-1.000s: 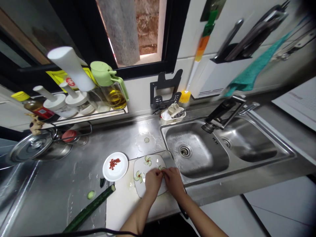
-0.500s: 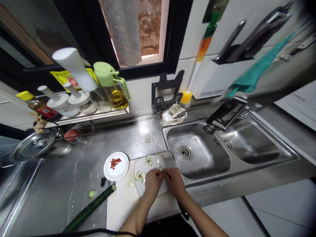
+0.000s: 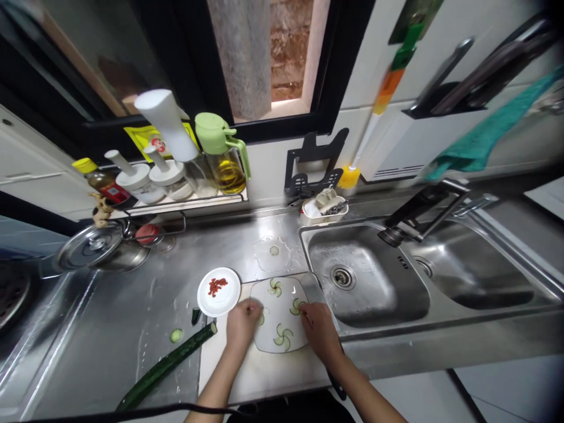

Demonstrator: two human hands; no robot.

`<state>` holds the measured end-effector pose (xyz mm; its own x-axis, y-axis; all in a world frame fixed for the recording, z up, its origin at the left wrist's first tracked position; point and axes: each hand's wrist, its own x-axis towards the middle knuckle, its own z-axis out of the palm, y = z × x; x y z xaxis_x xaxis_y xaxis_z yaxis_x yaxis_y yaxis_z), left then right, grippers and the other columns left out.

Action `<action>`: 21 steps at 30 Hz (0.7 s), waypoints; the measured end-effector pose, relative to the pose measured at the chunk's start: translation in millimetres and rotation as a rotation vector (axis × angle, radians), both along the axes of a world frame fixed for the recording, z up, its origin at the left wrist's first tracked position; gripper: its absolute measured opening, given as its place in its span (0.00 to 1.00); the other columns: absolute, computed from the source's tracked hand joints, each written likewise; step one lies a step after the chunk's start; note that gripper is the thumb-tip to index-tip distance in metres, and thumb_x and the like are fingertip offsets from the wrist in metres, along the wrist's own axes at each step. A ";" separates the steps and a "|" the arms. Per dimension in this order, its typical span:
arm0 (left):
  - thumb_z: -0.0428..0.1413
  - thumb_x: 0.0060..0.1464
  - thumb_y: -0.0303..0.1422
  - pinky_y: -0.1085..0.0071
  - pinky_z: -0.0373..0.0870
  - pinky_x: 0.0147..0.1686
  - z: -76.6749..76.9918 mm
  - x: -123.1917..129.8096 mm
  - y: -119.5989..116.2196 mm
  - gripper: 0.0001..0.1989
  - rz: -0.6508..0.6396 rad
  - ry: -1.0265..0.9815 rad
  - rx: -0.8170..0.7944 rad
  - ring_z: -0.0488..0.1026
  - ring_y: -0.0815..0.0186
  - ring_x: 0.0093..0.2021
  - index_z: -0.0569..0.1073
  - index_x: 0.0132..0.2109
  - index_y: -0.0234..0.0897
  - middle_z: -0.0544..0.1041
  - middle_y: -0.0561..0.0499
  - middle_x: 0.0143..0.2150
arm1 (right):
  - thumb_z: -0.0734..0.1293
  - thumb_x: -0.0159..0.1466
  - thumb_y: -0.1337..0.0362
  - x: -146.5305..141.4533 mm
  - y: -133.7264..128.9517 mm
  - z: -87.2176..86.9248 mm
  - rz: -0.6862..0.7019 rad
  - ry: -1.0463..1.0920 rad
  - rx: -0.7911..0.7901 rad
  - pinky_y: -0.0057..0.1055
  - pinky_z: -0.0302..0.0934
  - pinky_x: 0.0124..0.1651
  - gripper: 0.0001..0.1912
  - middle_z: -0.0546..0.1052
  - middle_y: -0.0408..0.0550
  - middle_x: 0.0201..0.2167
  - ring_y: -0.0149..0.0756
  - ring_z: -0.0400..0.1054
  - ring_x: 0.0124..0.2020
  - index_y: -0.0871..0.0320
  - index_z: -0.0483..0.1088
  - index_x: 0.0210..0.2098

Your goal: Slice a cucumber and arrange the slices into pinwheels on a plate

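A pale, square-edged plate [image 3: 271, 326] lies on the cutting board [image 3: 247, 382]. Cucumber slices form pinwheel flowers on it: one at the back [image 3: 274, 287] with a red centre, one at the front [image 3: 283, 337], one at the right. My left hand [image 3: 241, 326] is over the plate's left edge, fingertips pinched, partly covering the left flower [image 3: 261, 318]. On the right side, my right hand [image 3: 321, 332] has its fingers curled together beside the right flower [image 3: 296, 306]. Whatever either hand pinches is too small to make out.
A white dish [image 3: 229, 298] holds small red pieces. Left of the board lie a cucumber [image 3: 165, 367], a cut end [image 3: 195, 317] and a slice [image 3: 176, 335]. A black handle [image 3: 338, 389] shows under my right forearm. The sink [image 3: 370, 282] is at the right.
My hands were together over the plate's right side. Now the left hand has moved to the left edge, while the right stays near the right flower. The view has turned left.
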<state>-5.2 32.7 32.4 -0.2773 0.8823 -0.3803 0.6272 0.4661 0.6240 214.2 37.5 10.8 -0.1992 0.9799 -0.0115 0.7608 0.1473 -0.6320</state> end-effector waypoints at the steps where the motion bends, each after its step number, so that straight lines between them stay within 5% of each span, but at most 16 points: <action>1: 0.52 0.52 0.36 0.76 0.62 0.32 -0.1 -13.3 -1.6 0.11 0.051 0.054 -0.017 0.73 0.67 0.30 0.77 0.31 0.38 0.78 0.52 0.28 | 0.58 0.61 0.69 -2.5 -1.1 -0.3 0.006 0.008 0.005 0.37 0.57 0.44 0.13 0.75 0.51 0.32 0.42 0.65 0.38 0.58 0.73 0.36; 5: 0.49 0.54 0.40 0.72 0.62 0.33 -4.8 -66.4 -4.3 0.14 0.189 0.304 -0.099 0.74 0.62 0.33 0.76 0.32 0.39 0.79 0.48 0.32 | 0.57 0.62 0.69 -12.0 -5.7 -2.1 0.030 0.037 0.022 0.36 0.57 0.44 0.12 0.74 0.50 0.33 0.42 0.64 0.39 0.58 0.73 0.36; 10: 0.47 0.55 0.40 0.69 0.63 0.35 -16.1 -112.3 -0.2 0.16 0.207 0.482 -0.151 0.75 0.58 0.38 0.77 0.41 0.41 0.79 0.43 0.39 | 0.58 0.61 0.71 -19.4 -9.8 -3.3 0.064 0.033 0.026 0.37 0.57 0.44 0.12 0.73 0.50 0.33 0.42 0.64 0.39 0.58 0.73 0.36; 21: 0.50 0.52 0.38 0.72 0.63 0.35 -23.2 -119.8 7.1 0.13 0.169 0.420 -0.157 0.75 0.61 0.37 0.77 0.38 0.41 0.80 0.47 0.37 | 0.60 0.60 0.73 -23.3 -13.3 -4.2 0.093 0.014 0.007 0.38 0.57 0.45 0.10 0.73 0.50 0.32 0.42 0.63 0.39 0.58 0.73 0.34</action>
